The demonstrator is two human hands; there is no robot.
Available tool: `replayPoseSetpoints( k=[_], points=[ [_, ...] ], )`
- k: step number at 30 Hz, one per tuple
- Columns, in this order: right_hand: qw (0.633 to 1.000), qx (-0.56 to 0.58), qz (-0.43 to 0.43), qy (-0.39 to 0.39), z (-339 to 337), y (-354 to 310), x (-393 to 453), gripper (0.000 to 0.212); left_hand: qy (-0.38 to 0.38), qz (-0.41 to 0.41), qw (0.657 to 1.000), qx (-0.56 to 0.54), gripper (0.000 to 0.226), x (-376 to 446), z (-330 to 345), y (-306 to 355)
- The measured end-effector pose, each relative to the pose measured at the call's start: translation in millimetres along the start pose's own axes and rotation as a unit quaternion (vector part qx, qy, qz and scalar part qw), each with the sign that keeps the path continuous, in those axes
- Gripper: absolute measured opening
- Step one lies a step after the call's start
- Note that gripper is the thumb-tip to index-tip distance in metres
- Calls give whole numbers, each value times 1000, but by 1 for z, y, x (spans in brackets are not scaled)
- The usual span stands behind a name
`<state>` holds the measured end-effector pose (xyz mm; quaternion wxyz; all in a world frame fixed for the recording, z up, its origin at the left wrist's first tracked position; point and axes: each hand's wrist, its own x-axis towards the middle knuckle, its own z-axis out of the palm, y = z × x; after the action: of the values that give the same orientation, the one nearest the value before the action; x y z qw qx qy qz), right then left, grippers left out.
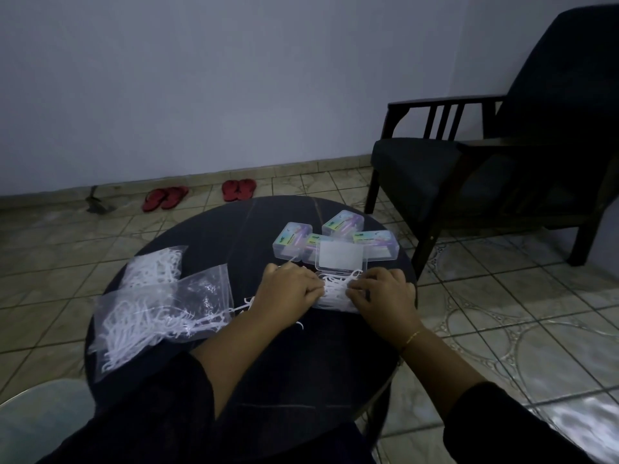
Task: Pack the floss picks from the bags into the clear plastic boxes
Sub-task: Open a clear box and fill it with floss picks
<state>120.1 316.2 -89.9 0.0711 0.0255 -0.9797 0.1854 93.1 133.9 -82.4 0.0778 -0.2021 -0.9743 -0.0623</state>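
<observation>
Picks point(336, 289) — tangled, between both hands' grip

A round dark table point(217, 229) carries everything. At about nine o'clock lie two clear bags of white floss picks point(157, 316), overlapping. Toward one o'clock sits a cluster of clear plastic boxes point(335, 244), touching one another. Near the centre a heap of loose floss picks point(336, 288) rests just beside the nearest box.
</observation>
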Motion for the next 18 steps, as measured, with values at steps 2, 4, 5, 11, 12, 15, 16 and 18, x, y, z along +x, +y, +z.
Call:
replayPoseSetpoints(
  k=[2,4,5,11,12,15,16,18],
  points=[
    [1000,-1,3,9,-1,-1,1,36,12,-9,1000,-25,29,-1,2,2],
    [1000,-16,2,5,-3,-2,4,42,31,-21,998,-44,30,-1,4,3],
    [1000,-30,-4,-5,-3,-2,5,44,39,-23,998,-50,30,-2,5,3],
    [996,-70,-39,-33,2,-4,4,38,16,-30,998,-49,34,-5,11,4],
    [996,-73,-42,-27,2,-5,4,37,16,-33,998,-54,35,-5,12,4],
    [995,-83,-51,-19,4,-7,2,36,25,-42,995,-92,35,-5,15,7],
    [995,-84,-52,-18,5,-7,2,37,30,-47,993,-103,36,-6,15,8],
    [996,-78,-43,-14,5,-6,2,37,47,-62,991,-105,39,-8,14,8]
  ],
)
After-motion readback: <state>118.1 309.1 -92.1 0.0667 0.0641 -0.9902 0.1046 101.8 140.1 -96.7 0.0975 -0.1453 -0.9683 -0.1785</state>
